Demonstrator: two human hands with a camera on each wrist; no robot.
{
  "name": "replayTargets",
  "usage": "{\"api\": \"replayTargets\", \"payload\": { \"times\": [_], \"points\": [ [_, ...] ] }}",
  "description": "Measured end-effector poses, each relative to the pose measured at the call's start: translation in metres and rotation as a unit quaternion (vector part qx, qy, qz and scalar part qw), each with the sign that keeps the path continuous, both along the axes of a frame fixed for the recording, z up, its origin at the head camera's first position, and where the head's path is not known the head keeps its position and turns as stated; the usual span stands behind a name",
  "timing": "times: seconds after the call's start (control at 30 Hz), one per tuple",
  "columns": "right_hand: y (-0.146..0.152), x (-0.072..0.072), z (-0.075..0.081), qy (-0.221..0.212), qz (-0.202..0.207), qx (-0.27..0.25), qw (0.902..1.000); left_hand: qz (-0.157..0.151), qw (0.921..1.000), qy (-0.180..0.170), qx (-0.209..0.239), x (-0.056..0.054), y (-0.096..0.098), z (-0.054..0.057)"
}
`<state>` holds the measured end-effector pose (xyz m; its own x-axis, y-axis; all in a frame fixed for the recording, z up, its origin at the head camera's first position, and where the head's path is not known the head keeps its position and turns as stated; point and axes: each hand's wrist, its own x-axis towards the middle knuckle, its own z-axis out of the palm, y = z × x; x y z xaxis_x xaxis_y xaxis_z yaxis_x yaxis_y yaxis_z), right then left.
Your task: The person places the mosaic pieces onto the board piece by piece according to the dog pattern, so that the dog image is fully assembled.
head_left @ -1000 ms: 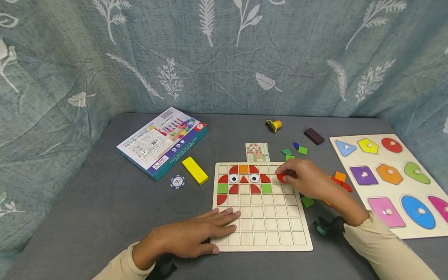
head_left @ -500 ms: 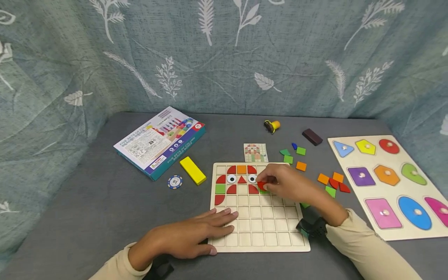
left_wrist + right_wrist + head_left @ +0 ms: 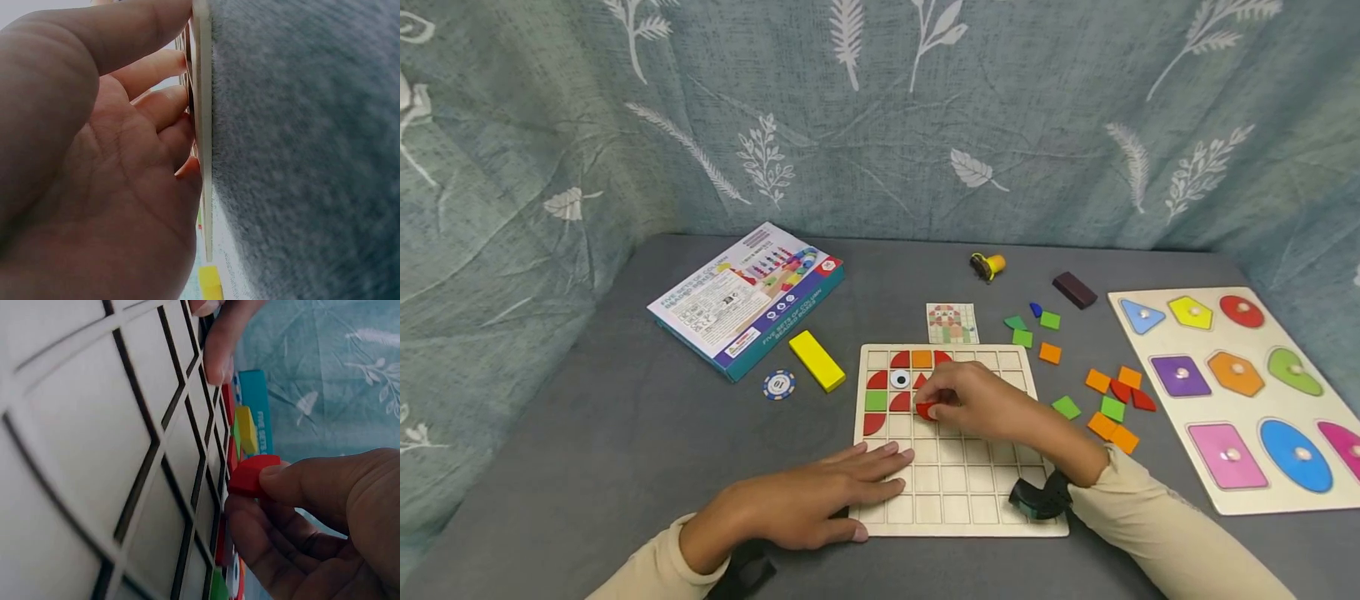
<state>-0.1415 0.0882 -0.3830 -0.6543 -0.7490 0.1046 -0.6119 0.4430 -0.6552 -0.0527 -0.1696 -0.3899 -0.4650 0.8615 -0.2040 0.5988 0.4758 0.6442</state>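
A pale wooden grid board (image 3: pixel 981 510) lies on the grey table, with red, green and orange tiles and a round eye tile (image 3: pixel 899 379) set in its upper left cells. My left hand (image 3: pixel 812 507) rests with fingers spread on the board's lower left edge. Above the upper middle cells, my right hand (image 3: pixel 988 404) pinches a red quarter-circle tile (image 3: pixel 253 475) between thumb and fingers. In the head view this hand hides part of the owl-like pattern. Just past the board's far edge lies a small picture card (image 3: pixel 952 323).
Several loose orange, green and red tiles (image 3: pixel 1102 426) lie right of the board. Farther right is a knob puzzle board (image 3: pixel 1180 308). A boxed set (image 3: pixel 745 300), a yellow block (image 3: pixel 817 361) and a poker chip (image 3: pixel 778 384) sit left; a dark block (image 3: pixel 1074 290) lies at the back.
My right hand has carried the red quarter-circle tile leftward across the board, from the right columns to the middle of the pattern. My left hand has stayed on the board's edge.
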Motion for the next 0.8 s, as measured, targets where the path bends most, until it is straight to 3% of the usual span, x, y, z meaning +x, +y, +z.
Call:
{"api": "replayTargets", "payload": {
  "times": [0.27, 0.8],
  "points": [
    [-0.018, 0.007, 0.001, -0.014, 0.013, 0.003, 0.9998, 0.003, 1.0, -0.003, -0.001, 0.0, -0.001, -0.001],
    [-0.032, 0.009, 0.004, -0.032, -0.014, 0.022, 0.9992, 0.005, 0.9999, -0.009, 0.003, -0.002, 0.001, -0.001]
  ]
}}
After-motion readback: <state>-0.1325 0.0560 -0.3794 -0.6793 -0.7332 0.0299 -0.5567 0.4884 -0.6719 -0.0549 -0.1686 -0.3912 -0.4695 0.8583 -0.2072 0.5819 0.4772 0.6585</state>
